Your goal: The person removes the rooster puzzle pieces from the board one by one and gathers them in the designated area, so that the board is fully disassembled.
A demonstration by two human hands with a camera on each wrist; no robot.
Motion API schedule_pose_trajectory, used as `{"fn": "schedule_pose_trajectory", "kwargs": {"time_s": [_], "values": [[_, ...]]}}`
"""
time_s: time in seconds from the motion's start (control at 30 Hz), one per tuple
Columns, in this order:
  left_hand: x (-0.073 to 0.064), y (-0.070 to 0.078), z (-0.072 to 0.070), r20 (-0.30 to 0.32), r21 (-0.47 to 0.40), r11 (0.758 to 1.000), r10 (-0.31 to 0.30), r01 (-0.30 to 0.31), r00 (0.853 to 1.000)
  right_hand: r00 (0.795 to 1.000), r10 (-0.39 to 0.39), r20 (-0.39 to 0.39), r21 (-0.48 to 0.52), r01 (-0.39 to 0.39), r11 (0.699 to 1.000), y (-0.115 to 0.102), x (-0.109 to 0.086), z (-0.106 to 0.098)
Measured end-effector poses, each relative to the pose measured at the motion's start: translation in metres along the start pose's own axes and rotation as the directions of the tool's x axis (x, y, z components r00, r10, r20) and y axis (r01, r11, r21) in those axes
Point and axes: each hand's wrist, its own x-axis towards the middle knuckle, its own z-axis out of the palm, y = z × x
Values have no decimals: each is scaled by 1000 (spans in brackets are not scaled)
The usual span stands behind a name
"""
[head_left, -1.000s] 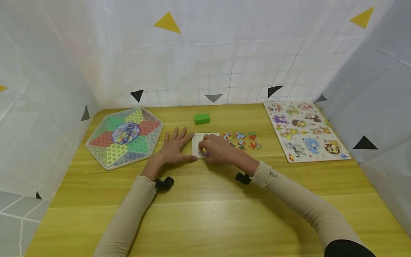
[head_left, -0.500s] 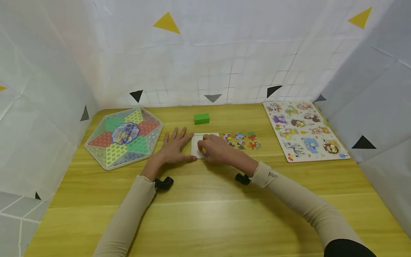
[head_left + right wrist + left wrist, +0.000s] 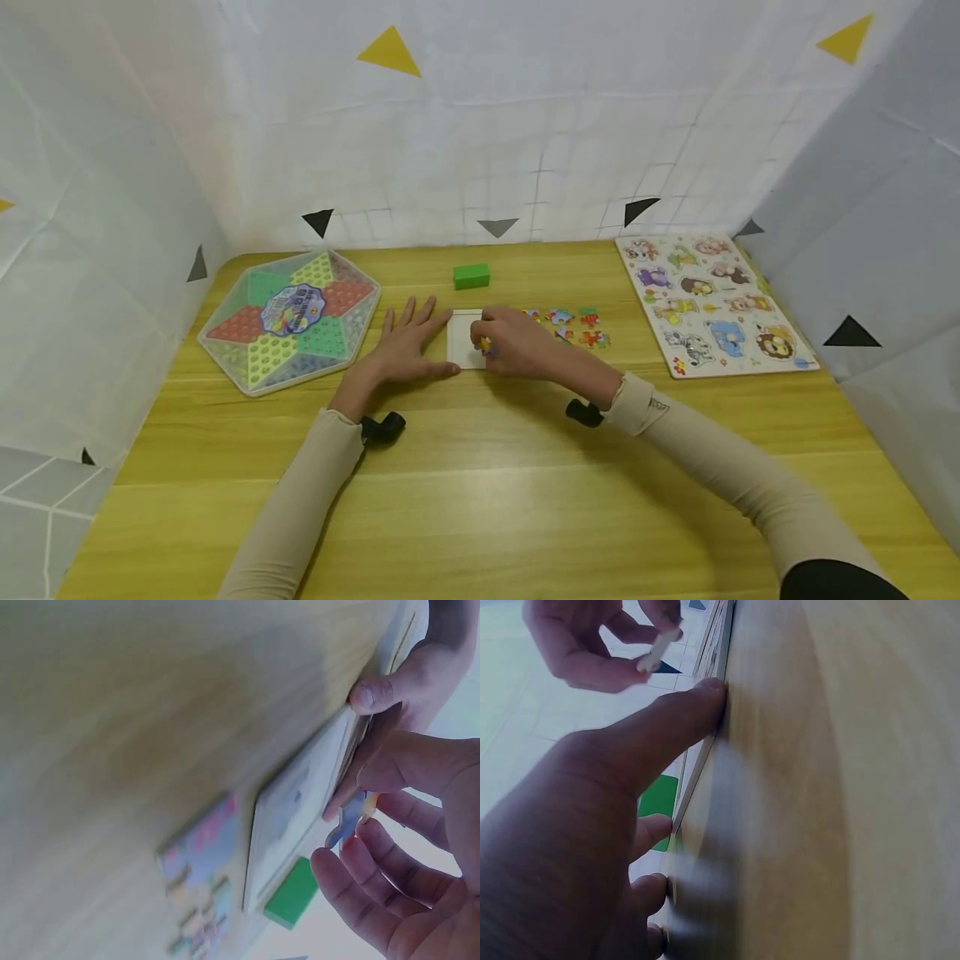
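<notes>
A small white puzzle frame (image 3: 463, 358) lies mid-table. Along its left side my left hand (image 3: 405, 350) rests with fingers spread, thumb and index touching the frame's edge; the left wrist view shows the thumb (image 3: 682, 716) against that edge. Over the frame's right part, my right hand (image 3: 517, 343) pinches a small jigsaw piece (image 3: 349, 817) between thumb and fingers. In the left wrist view the held piece appears edge-on, raised off the frame. Several loose puzzle pieces (image 3: 590, 339) lie right of the frame, some hidden behind the right hand.
A green block (image 3: 471, 277) sits beyond the frame. At the left lies a hexagonal Chinese checkers board (image 3: 258, 352), and at the right an animal peg puzzle board (image 3: 716, 310). White sheeting with coloured triangles stands behind the wooden table (image 3: 480, 500).
My right hand has shifted a little to the right and lifted with the piece, uncovering more of the frame's inside. The left hand stays put.
</notes>
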Motion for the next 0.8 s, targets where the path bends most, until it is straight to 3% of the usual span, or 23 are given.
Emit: {"fn": "schedule_pose_trajectory", "kwargs": {"time_s": [0.43, 0.8], "values": [[1, 1, 1, -9, 18, 1000, 1, -1, 1000, 1000, -12, 17, -24, 13, 1000, 8, -23, -17], [1, 3, 0, -2, 33, 999, -1, 1, 1000, 999, 44, 18, -8, -43, 999, 19, -47, -22]]}}
